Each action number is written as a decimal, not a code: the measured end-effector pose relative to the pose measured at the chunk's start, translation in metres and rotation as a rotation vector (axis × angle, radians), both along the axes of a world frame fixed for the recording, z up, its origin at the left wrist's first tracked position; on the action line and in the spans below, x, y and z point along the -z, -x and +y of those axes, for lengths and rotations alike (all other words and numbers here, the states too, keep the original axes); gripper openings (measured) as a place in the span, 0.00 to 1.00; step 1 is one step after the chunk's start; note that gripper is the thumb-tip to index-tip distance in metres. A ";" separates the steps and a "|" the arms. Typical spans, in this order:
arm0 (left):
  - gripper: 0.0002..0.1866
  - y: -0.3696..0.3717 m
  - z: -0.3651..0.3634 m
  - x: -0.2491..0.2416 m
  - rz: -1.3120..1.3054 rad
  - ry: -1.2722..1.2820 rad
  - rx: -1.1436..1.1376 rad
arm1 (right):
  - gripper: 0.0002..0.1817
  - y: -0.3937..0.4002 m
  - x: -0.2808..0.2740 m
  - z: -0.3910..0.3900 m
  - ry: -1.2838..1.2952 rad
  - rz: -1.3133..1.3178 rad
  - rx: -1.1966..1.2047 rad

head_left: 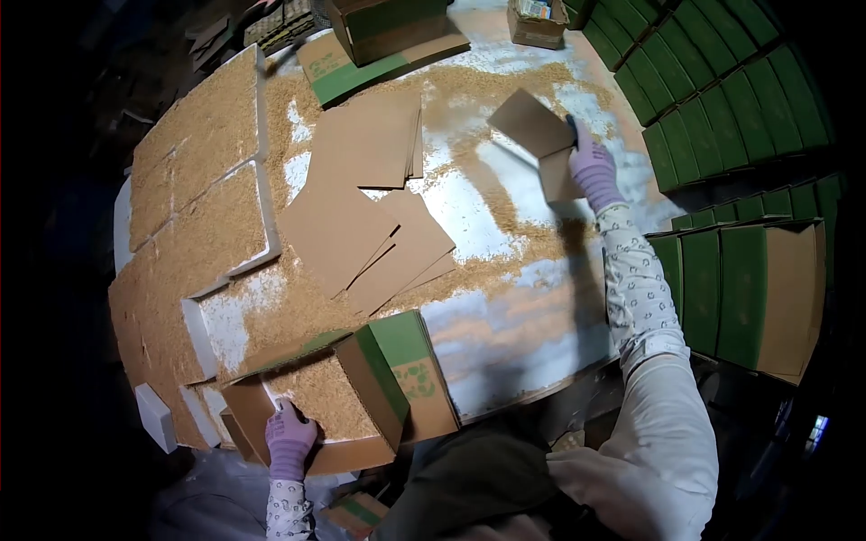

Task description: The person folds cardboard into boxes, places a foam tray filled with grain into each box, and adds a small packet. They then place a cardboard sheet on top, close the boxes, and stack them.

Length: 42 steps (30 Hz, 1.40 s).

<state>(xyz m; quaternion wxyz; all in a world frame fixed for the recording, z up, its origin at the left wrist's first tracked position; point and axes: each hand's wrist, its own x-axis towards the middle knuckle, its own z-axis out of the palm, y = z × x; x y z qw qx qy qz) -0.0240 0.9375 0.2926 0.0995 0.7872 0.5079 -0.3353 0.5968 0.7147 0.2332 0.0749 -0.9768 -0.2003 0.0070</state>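
Right hand (591, 167) is clamping card (532, 124), left hand (290, 435) is reaching into box (352, 455), grip unclear; sweeping the card low could scatter granules (496, 203).

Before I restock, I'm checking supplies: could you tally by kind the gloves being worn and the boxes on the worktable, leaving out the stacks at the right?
Purple gloves, left glove and right glove: 2
Green-and-brown cardboard boxes, near box and far box: 2
Small brown carton: 1
Total: 5
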 end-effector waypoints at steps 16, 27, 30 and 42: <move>0.21 -0.008 0.003 -0.002 0.020 0.032 -0.096 | 0.31 -0.042 0.003 0.060 0.205 0.116 -0.313; 0.29 0.008 0.003 -0.006 -0.076 0.051 -0.134 | 0.24 0.015 0.089 -0.102 0.228 -0.243 -0.325; 0.21 0.032 0.004 0.006 -0.231 0.130 -0.157 | 0.22 0.072 0.089 -0.029 -0.003 0.155 -0.253; 0.24 0.149 0.013 -0.079 -1.073 -0.163 -0.375 | 0.27 0.123 0.043 -0.070 -0.349 0.017 -0.292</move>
